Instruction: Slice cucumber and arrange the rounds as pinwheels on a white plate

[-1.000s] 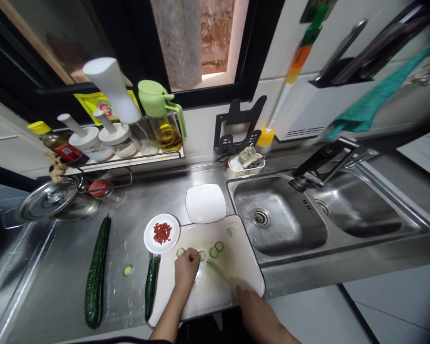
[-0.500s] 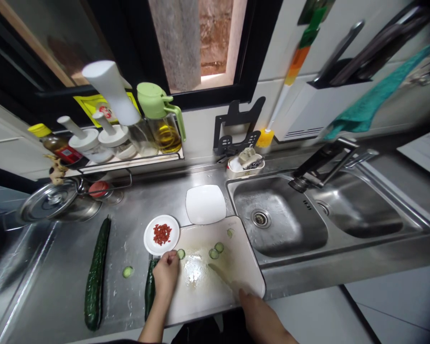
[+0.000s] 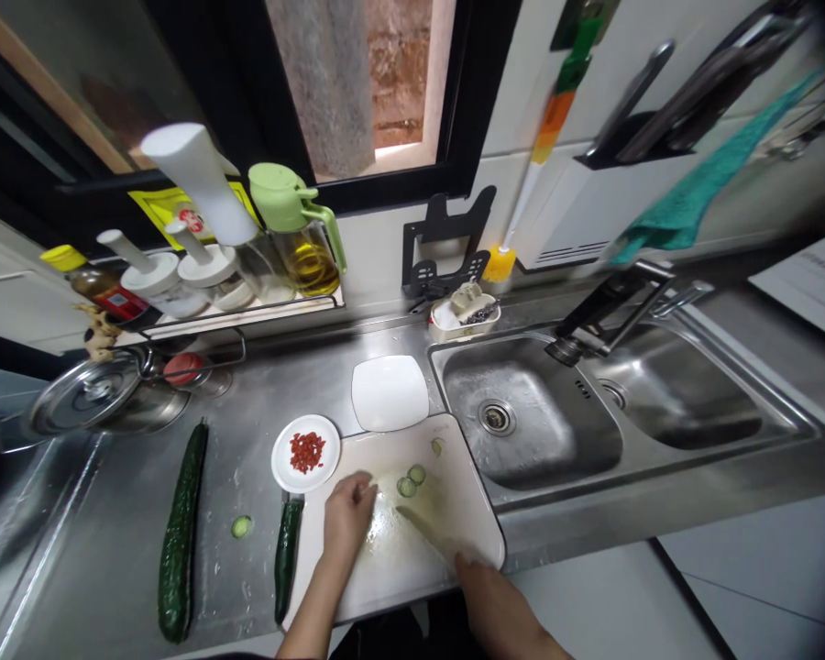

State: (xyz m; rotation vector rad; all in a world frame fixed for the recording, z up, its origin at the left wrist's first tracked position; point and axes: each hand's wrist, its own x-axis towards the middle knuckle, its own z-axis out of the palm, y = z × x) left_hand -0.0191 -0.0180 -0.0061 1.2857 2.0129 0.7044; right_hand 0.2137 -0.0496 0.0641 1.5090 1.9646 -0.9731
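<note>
My left hand (image 3: pixel 350 518) is over the left part of the pale cutting board (image 3: pixel 454 490), its fingers curled together; what they hold, if anything, is hidden. My right hand (image 3: pixel 491 596) is wrapped round a knife (image 3: pixel 423 532) at the board's near right; its handle is hidden and the blade points up-left. Beyond the knife tip lie two touching cucumber slices (image 3: pixel 411 481). A thin cucumber piece (image 3: pixel 436 447) is near the board's far right corner. Left of the board lie a cut cucumber (image 3: pixel 287 559), another slice (image 3: pixel 241 526) and a long whole cucumber (image 3: pixel 182 536).
A white plate of small red pieces (image 3: pixel 306 481) and a white square plate (image 3: pixel 390 394) stand behind the board. The double steel sink (image 3: pixel 529 403) borders it on the right. A lidded pot (image 3: pixel 103 394) and a condiment shelf (image 3: pixel 247 316) are at the back left.
My left hand has moved right over the board; the slice seen at its fingertips earlier no longer shows. The right hand and knife stay nearly still. The view has shifted slightly.
</note>
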